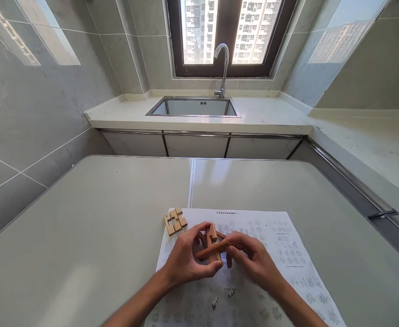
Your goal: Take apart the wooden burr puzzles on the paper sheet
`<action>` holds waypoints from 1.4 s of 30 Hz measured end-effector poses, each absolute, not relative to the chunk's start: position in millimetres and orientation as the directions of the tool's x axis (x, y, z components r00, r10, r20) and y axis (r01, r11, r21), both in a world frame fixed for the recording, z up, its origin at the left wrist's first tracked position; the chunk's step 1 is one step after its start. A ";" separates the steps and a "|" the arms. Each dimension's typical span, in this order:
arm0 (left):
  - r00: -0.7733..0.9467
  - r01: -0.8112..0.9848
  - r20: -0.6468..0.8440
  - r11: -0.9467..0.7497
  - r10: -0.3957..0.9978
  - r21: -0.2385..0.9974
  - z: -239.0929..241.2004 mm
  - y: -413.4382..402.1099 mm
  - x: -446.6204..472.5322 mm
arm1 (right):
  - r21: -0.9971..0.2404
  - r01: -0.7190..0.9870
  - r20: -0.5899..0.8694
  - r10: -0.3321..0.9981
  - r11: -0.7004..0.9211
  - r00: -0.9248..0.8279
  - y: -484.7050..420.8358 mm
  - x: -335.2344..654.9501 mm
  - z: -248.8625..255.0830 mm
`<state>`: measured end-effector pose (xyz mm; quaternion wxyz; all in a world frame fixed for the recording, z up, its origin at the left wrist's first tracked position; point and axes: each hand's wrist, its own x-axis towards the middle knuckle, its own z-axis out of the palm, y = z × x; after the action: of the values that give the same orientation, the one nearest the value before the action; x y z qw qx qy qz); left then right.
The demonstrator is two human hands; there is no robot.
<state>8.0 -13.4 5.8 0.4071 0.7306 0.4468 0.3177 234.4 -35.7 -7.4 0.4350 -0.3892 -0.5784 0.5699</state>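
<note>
Several notched wooden puzzle pieces (213, 244) are fitted crosswise between my hands, above a printed sheet. My left hand (189, 254) is closed around the upright piece, with fingers at its top and the thumb at its lower end. A slanting wooden bar (213, 250) crosses in front of that piece. My right hand (249, 254) pinches the right end of this bar between thumb and fingers. Beyond my left hand, more light wooden puzzle pieces (175, 221) lie side by side at the sheet's upper left corner.
The printed instruction sheet (298, 268) with small diagrams lies on a pale table (83, 218) that has a centre seam. Past the table are a white counter (267, 109), a steel sink (192, 107), a tap (224, 68) and a window (226, 36). Tiled walls stand on both sides.
</note>
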 end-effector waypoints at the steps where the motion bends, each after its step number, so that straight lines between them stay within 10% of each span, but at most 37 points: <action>1: 0.390 0.400 0.106 -0.272 0.915 0.875 5.5 -13.4 8.0 | -0.998 -0.049 0.061 0.943 0.047 -0.327 -36.0 234.8 -6.2; 28: 0.573 0.293 0.336 -0.570 0.747 0.767 9.0 -17.2 7.7 | -0.986 -0.145 -0.028 0.936 -0.083 -0.350 -38.9 238.2 -2.1; 42: 0.490 0.526 0.376 -0.611 0.786 0.591 -3.8 -16.4 7.4 | -0.895 -0.356 -0.185 0.951 -0.267 -0.248 -34.3 243.8 0.3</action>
<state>7.4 -16.4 -3.8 0.2037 0.8389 0.3911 0.3190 243.8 -34.3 0.3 0.4717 -0.3919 -0.3794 0.6928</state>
